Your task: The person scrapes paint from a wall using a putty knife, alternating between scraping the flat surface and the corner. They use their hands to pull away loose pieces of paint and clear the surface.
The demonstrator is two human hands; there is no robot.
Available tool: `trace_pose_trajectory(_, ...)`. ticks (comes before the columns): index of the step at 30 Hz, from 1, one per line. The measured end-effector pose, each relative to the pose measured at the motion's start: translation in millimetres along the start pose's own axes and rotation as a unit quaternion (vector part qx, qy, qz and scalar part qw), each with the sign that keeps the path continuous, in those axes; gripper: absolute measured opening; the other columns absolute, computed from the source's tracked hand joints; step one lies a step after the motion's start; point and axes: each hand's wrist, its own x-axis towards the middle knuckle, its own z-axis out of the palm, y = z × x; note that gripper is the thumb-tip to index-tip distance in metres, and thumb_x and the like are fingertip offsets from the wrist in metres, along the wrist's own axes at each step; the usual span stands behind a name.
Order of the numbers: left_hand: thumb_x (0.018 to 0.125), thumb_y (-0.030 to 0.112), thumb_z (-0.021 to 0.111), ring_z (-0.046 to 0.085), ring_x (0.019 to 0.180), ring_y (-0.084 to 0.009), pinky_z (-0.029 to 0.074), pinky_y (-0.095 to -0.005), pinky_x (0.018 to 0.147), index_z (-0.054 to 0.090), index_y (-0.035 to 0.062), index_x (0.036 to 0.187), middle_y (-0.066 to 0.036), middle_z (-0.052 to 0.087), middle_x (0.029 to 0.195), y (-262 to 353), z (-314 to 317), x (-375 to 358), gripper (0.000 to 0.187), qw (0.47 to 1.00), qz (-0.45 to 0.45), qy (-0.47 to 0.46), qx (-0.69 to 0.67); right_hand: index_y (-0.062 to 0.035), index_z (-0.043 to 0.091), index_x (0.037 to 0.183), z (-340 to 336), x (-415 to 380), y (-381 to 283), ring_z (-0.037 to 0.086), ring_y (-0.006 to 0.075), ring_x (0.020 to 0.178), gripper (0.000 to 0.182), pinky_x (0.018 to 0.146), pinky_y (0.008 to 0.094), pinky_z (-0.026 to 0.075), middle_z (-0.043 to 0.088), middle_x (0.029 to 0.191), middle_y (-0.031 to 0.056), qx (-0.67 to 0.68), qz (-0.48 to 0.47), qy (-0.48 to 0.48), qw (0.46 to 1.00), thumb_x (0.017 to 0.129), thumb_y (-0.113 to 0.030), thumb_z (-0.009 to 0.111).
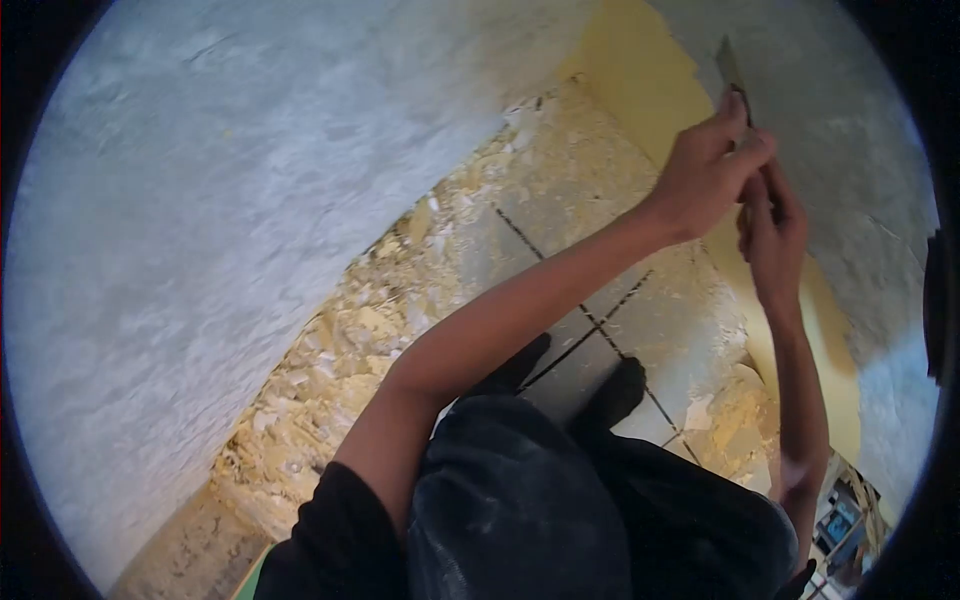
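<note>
Two walls stand at the sides: the left wall (250,200), broad, pale grey and rough, and the right wall (840,150), smoother grey, with one yellow band (645,80) of ragged upper edge along its foot. Between them lies one floor (482,255) of square grey tiles with dark, straight joints. Flakes (370,320), yellow and whitish, thin and jagged, are too many to count and are thickest along the left wall. One crouching person shows two legs (510,490) in dark, dusty cloth and two dark feet (615,390) on the tiles. The two bare hands are together at the right wall: the left hand (705,170) is closed on one narrow, flat-bladed tool (728,65), tip outward; the right hand (775,240) touches it just below, its fingers curled, its grip on the tool unclear.
</note>
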Motion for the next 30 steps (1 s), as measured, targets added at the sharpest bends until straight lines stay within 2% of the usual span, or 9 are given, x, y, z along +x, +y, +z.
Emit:
trace_pose_trajectory(2, 0.097, 0.024, 0.051, 0.05, 0.097, -0.0127, 0.037, -0.029, 0.093, 0.059, -0.0034, 0.1, -0.004, 0.057, 0.1, -2, 1, 5, 0.029, 1.0, 0.008, -0.005, -0.013, -0.0111, 0.052, 0.139, -1, -2, -9, 0.043, 0.0027, 0.056, 0.043, 0.047, 0.0203, 0.035, 0.054, 0.076, -0.0025, 0.021, 0.023, 0.009, 0.999, 0.099, -0.026, 0.056)
trace_pose_trajectory(4, 0.096, 0.03, 0.054, 0.055, 0.071, -0.009, 0.048, -0.0261, 0.06, 0.034, -0.0141, 0.138, -0.006, 0.059, 0.08, 0, -2, 5, 0.064, 1.0, 0.0, -0.014, 0.015, -0.0126, 0.051, 0.14, -2, -3, -9, 0.043, 0.0028, 0.057, 0.043, 0.048, 0.0205, 0.036, 0.054, 0.076, -0.0025, 0.041, 0.027, -0.018, 0.999, 0.099, -0.026, 0.056)
trace_pose_trajectory(14, 0.098, 0.025, 0.054, 0.05, 0.07, -0.0073, 0.044, -0.0229, 0.065, 0.025, -0.0171, 0.142, -0.003, 0.055, 0.078, 4, -8, 2, 0.067, 1.0, -0.018, -0.017, 0.001, -0.0186, 0.046, 0.144, -7, 1, -4, 0.043, 0.0045, 0.057, 0.045, 0.05, 0.021, 0.038, 0.053, 0.077, -0.0021, 0.053, 0.024, -0.061, 0.996, 0.1, -0.022, 0.053)
trace_pose_trajectory(17, 0.098, 0.023, 0.055, 0.059, 0.095, -0.0144, 0.048, -0.0262, 0.081, 0.024, -0.0163, 0.142, -0.014, 0.062, 0.105, 2, -11, 1, 0.067, 0.999, -0.051, -0.018, 0.009, -0.0169, 0.04, 0.148, -6, 4, -7, 0.044, 0.0052, 0.057, 0.049, 0.05, 0.0218, 0.039, 0.052, 0.076, -0.0015, 0.078, 0.043, -0.092, 0.992, 0.1, -0.021, 0.052)
trace_pose_trajectory(19, 0.097, 0.022, 0.056, 0.044, 0.132, -0.0248, 0.04, -0.0327, 0.103, 0.024, -0.0143, 0.143, -0.026, 0.042, 0.143, -4, -15, 3, 0.067, 0.999, -0.013, 0.003, 0.051, -0.0142, 0.037, 0.148, -6, 10, -5, 0.045, 0.0057, 0.057, 0.051, 0.049, 0.0226, 0.04, 0.052, 0.075, -0.001, 0.108, 0.054, -0.108, 0.987, 0.1, -0.02, 0.052)
trace_pose_trajectory(20, 0.097, 0.022, 0.056, 0.044, 0.132, -0.0248, 0.04, -0.0327, 0.103, 0.024, -0.0143, 0.143, -0.026, 0.042, 0.143, -6, -19, 4, 0.067, 0.998, -0.009, -0.001, 0.054, -0.0116, 0.034, 0.149, -4, 12, -2, 0.045, 0.0062, 0.056, 0.053, 0.049, 0.0235, 0.041, 0.051, 0.074, -0.0006, 0.14, 0.074, -0.131, 0.979, 0.1, -0.019, 0.051)
trace_pose_trajectory(22, 0.096, 0.02, 0.057, 0.018, 0.144, -0.0277, 0.026, -0.037, 0.114, 0.025, -0.0111, 0.144, -0.026, 0.012, 0.156, -3, -25, 7, 0.066, 0.996, -0.044, -0.053, 0.064, -0.0048, 0.031, 0.149, 1, 18, 10, 0.046, 0.0077, 0.056, 0.055, 0.048, 0.0247, 0.042, 0.05, 0.074, 0.0006, 0.156, 0.063, -0.132, 0.977, 0.099, -0.017, 0.051)
trace_pose_trajectory(26, 0.095, 0.018, 0.058, 0.026, 0.143, -0.0277, 0.029, -0.0366, 0.113, 0.026, -0.0096, 0.145, -0.027, 0.021, 0.155, 10, -32, 13, 0.066, 0.99, -0.045, -0.063, 0.117, -0.0014, 0.028, 0.149, 11, 24, 16, 0.05, 0.0105, 0.055, 0.057, 0.046, 0.0254, 0.043, 0.054, 0.078, 0.0052, 0.257, 0.074, -0.122, 0.956, 0.098, -0.013, 0.051)
trace_pose_trajectory(30, 0.097, 0.01, 0.054, 0.029, 0.141, -0.0212, 0.03, -0.0358, 0.112, 0.037, 0.0027, 0.145, -0.018, 0.029, 0.153, 18, -39, 27, 0.052, 0.974, -0.072, -0.07, 0.202, -0.0033, 0.028, 0.15, 8, 39, 23, 0.05, 0.0107, 0.048, 0.057, 0.04, 0.0242, 0.039, 0.057, 0.08, 0.0066, 0.336, 0.114, -0.168, 0.92, 0.099, -0.016, 0.051)
